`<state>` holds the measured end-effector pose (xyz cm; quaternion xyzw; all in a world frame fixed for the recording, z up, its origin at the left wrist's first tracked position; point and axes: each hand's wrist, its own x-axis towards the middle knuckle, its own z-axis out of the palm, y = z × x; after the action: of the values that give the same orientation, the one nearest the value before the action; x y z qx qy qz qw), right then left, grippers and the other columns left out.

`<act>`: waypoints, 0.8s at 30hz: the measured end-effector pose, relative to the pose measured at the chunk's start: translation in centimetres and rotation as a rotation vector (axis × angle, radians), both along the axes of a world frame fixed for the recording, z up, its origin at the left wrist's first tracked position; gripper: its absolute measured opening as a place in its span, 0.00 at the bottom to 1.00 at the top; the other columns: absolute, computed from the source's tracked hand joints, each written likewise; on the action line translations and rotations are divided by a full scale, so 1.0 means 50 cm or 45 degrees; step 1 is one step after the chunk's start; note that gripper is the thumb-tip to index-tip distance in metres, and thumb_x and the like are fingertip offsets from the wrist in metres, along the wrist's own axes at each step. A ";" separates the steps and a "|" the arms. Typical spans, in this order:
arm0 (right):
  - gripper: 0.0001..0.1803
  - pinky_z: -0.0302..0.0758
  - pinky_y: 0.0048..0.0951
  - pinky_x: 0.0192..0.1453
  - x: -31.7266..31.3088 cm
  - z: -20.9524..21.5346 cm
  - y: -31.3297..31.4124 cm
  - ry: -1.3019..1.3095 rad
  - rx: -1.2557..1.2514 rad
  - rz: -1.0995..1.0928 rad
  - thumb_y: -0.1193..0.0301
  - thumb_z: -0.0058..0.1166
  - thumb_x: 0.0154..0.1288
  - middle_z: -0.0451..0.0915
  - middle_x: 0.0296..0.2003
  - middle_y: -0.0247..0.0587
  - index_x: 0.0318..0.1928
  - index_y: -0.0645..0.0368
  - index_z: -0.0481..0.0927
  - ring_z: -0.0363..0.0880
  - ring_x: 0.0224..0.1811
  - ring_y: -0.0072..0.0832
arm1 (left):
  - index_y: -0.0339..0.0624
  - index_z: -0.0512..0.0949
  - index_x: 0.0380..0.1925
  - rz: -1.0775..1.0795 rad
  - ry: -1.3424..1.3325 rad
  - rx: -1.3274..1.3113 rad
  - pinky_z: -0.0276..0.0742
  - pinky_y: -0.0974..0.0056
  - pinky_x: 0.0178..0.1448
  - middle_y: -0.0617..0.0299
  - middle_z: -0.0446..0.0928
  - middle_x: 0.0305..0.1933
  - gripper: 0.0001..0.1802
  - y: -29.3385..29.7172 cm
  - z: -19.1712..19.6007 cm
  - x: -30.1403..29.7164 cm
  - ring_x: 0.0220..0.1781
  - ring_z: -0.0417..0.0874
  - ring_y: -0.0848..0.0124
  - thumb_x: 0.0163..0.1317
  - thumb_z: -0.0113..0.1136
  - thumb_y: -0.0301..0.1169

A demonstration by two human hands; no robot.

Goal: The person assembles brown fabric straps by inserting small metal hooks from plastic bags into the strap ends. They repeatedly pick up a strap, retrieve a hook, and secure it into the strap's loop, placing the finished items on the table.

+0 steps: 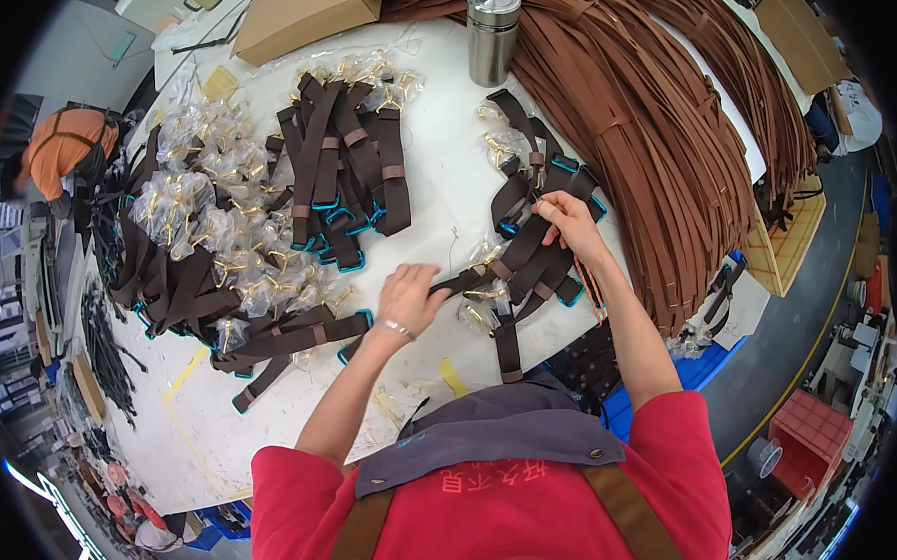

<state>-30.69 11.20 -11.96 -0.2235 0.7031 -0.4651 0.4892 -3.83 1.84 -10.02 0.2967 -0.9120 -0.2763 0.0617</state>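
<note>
Over the middle of the white table (424, 186), my left hand (410, 304) has the end of a dark brown webbing strap (456, 284) between thumb and fingers. That strap runs right into a small pile of similar straps (543, 266) with blue metal buckles (564, 162) and gold clasps in clear plastic wrap (486, 303). My right hand (572, 225) is over this pile, its fingers curled in a pinch. What lies in the pinch is too small to make out. A thin orange and black item (591, 290) shows beside the right wrist.
A large heap of straps with wrapped gold clasps (180, 207) covers the table's left side. Long brown strips (621, 102) lie bundled along the right. A steel flask (494, 36) and a cardboard box (307, 18) stand at the back. Another person (67, 146) bends at far left.
</note>
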 end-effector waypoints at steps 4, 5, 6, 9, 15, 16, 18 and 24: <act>0.15 0.56 0.15 0.17 0.046 0.062 -0.004 -0.098 -0.124 0.102 0.62 0.49 0.59 0.74 0.27 0.29 0.40 0.60 0.73 0.69 0.18 0.13 | 0.38 0.72 0.32 -0.132 -0.483 0.325 0.70 0.58 0.37 0.54 0.76 0.27 0.13 -0.007 -0.046 -0.091 0.30 0.75 0.57 0.48 0.60 0.32; 0.15 0.59 0.17 0.18 0.064 0.081 -0.004 -0.135 -0.093 0.193 0.62 0.49 0.58 0.74 0.26 0.31 0.39 0.61 0.73 0.69 0.17 0.14 | 0.38 0.72 0.32 -0.142 -0.363 0.402 0.71 0.60 0.35 0.55 0.76 0.26 0.12 -0.014 -0.051 -0.090 0.29 0.75 0.59 0.49 0.59 0.32; 0.16 0.61 0.18 0.18 0.073 0.067 0.005 -0.092 -0.043 0.302 0.62 0.49 0.58 0.74 0.25 0.32 0.38 0.63 0.73 0.68 0.16 0.15 | 0.37 0.72 0.32 -0.165 -0.254 0.480 0.71 0.61 0.34 0.56 0.75 0.24 0.12 -0.023 -0.043 -0.084 0.27 0.76 0.60 0.50 0.58 0.31; 0.16 0.65 0.22 0.20 0.085 0.048 0.024 0.111 0.161 0.466 0.64 0.49 0.57 0.73 0.24 0.36 0.36 0.66 0.71 0.67 0.14 0.18 | 0.35 0.71 0.32 0.355 0.420 1.327 0.73 0.71 0.26 0.63 0.74 0.23 0.07 -0.037 -0.021 -0.057 0.23 0.75 0.74 0.57 0.52 0.29; 0.15 0.67 0.24 0.23 0.082 0.059 0.022 0.205 0.126 0.461 0.64 0.50 0.56 0.73 0.25 0.38 0.36 0.66 0.73 0.70 0.16 0.20 | 0.38 0.68 0.40 0.504 0.720 1.741 0.72 0.70 0.20 0.60 0.72 0.20 0.11 -0.107 0.021 0.005 0.19 0.75 0.74 0.59 0.52 0.30; 0.15 0.70 0.29 0.28 0.089 0.086 0.007 0.247 0.117 0.466 0.65 0.50 0.56 0.75 0.27 0.43 0.35 0.66 0.73 0.74 0.20 0.29 | 0.38 0.68 0.40 0.509 0.730 1.727 0.72 0.71 0.20 0.60 0.72 0.21 0.11 -0.103 0.026 0.006 0.19 0.75 0.74 0.59 0.52 0.30; 0.14 0.71 0.34 0.30 0.098 0.087 -0.019 0.572 -0.029 0.656 0.66 0.50 0.55 0.76 0.30 0.48 0.36 0.65 0.73 0.75 0.25 0.38 | 0.38 0.69 0.40 0.528 0.766 1.696 0.72 0.71 0.20 0.60 0.72 0.21 0.11 -0.100 0.028 0.003 0.19 0.75 0.74 0.58 0.52 0.29; 0.15 0.71 0.40 0.44 0.169 0.071 -0.080 1.020 -0.009 0.958 0.66 0.51 0.53 0.75 0.32 0.53 0.31 0.68 0.72 0.74 0.38 0.47 | 0.38 0.68 0.40 0.535 0.723 1.677 0.73 0.72 0.21 0.60 0.72 0.25 0.11 -0.102 0.058 0.001 0.20 0.75 0.75 0.57 0.51 0.26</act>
<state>-22.26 7.19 -8.44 -0.6208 0.7043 -0.1388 0.3150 -3.78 -3.25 -7.11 0.3574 -0.4310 -0.8138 0.1559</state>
